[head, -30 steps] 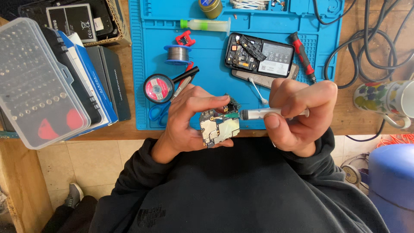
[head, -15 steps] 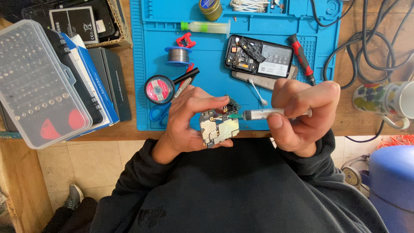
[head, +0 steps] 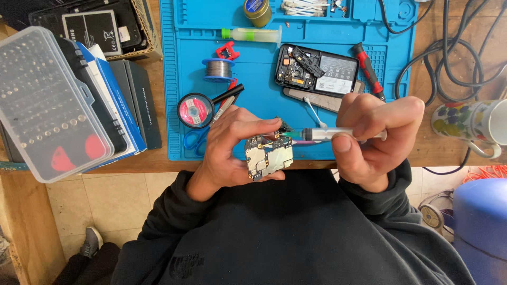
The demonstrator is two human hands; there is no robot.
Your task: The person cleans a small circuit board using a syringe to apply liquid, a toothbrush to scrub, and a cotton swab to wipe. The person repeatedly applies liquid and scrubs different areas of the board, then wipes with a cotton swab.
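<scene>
The left hand [head: 232, 148] pinches a small circuit board [head: 268, 158] between thumb and fingers, holding it over the near edge of the blue mat [head: 253, 58], just above the person's dark sleeve. The right hand [head: 372, 140] is closed around a clear syringe [head: 338, 134], thumb along its barrel, fingers curled over the top. The syringe lies level and points left, its green tip [head: 292, 136] at the board's upper right corner; whether the tip actually touches the board is hard to tell.

On the mat behind the hands lie an opened phone [head: 317, 68], a cotton swab [head: 315, 112], a red-handled screwdriver [head: 368, 71], a solder spool [head: 218, 68], a round tape reel [head: 194, 110] and a second syringe [head: 252, 34]. Blue-handled scissors [head: 191, 138] sit by the left wrist. Left of the mat, on the wooden surface [head: 433, 142], rests a clear bit case [head: 45, 100]. A patterned mug [head: 470, 122] stands to the right, near black cables [head: 454, 47].
</scene>
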